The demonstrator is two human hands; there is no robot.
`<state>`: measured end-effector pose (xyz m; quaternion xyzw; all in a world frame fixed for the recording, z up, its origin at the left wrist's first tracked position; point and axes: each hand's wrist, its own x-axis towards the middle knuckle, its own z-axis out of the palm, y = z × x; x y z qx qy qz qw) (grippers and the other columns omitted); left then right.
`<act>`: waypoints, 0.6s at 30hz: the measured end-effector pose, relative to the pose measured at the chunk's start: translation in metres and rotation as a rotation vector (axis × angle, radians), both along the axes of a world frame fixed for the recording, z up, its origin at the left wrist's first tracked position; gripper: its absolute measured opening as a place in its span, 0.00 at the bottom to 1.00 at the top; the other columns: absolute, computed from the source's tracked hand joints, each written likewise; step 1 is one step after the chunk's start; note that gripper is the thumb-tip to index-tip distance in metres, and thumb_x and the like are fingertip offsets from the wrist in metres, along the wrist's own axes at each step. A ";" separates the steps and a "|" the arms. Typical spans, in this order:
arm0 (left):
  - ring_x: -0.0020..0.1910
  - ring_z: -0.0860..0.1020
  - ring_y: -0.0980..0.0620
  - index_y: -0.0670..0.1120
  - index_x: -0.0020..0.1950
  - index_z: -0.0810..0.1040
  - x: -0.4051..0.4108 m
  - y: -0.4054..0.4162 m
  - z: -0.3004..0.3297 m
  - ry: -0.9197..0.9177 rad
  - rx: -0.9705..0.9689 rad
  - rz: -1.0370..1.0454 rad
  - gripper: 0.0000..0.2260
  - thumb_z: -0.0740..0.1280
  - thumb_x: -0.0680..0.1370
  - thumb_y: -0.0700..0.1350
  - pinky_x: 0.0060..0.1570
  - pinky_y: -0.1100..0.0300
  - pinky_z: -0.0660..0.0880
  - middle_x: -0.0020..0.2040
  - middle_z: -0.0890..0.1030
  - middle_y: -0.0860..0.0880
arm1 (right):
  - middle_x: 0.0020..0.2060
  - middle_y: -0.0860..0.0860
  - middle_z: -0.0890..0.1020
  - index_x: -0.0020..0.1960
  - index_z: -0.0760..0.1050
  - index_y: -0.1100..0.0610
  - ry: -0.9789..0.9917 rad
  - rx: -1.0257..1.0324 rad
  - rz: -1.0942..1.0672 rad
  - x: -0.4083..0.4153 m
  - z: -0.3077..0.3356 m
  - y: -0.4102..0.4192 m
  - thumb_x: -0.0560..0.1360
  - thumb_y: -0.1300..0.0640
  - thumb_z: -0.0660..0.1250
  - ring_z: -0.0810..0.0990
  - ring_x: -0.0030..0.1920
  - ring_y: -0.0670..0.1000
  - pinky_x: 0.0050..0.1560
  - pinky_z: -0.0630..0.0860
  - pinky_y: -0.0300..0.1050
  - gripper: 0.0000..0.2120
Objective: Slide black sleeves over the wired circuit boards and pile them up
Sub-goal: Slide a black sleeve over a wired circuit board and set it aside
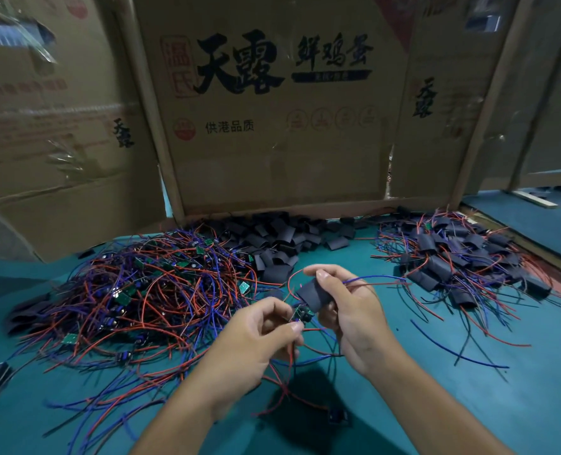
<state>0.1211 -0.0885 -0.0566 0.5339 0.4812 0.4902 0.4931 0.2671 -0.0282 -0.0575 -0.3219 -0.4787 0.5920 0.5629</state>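
Circuit board (300,314), green and wired, sits pinched in our left hand (256,336) over the desk's near middle; our right hand (345,310) grips a black sleeve (313,295) just beside it, not yet over it. Sleeved boards (453,257) pile toward the right edge; a larger bare tangle (141,290) remains left, loose sleeves (279,238) along the far edge.

Bare hands (262,333), sleeveless forearms
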 end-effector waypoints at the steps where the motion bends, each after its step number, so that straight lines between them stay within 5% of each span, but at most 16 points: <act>1: 0.34 0.78 0.50 0.40 0.48 0.78 0.000 0.000 0.001 -0.018 0.008 0.008 0.05 0.70 0.76 0.40 0.36 0.62 0.77 0.36 0.81 0.45 | 0.29 0.49 0.74 0.41 0.81 0.54 0.017 -0.012 0.005 0.000 0.000 0.001 0.79 0.60 0.63 0.63 0.25 0.46 0.24 0.57 0.38 0.11; 7: 0.32 0.76 0.51 0.42 0.43 0.82 0.002 -0.001 0.003 -0.247 0.022 0.008 0.07 0.70 0.73 0.45 0.34 0.63 0.77 0.35 0.79 0.43 | 0.26 0.49 0.75 0.36 0.80 0.53 0.197 0.033 0.053 0.003 -0.001 0.003 0.67 0.45 0.72 0.63 0.23 0.44 0.23 0.57 0.37 0.11; 12: 0.30 0.74 0.54 0.39 0.45 0.78 0.004 -0.003 0.007 -0.375 -0.021 -0.059 0.08 0.69 0.74 0.45 0.34 0.63 0.77 0.35 0.77 0.46 | 0.25 0.48 0.74 0.40 0.73 0.60 0.238 0.094 0.055 0.003 0.000 0.003 0.54 0.36 0.81 0.65 0.23 0.42 0.22 0.62 0.33 0.32; 18: 0.29 0.72 0.55 0.39 0.45 0.76 0.007 -0.006 0.013 -0.432 -0.062 -0.088 0.08 0.67 0.75 0.44 0.32 0.64 0.77 0.34 0.75 0.46 | 0.28 0.52 0.70 0.37 0.76 0.53 0.184 0.090 0.088 0.001 0.000 -0.001 0.53 0.34 0.81 0.62 0.27 0.46 0.25 0.56 0.38 0.27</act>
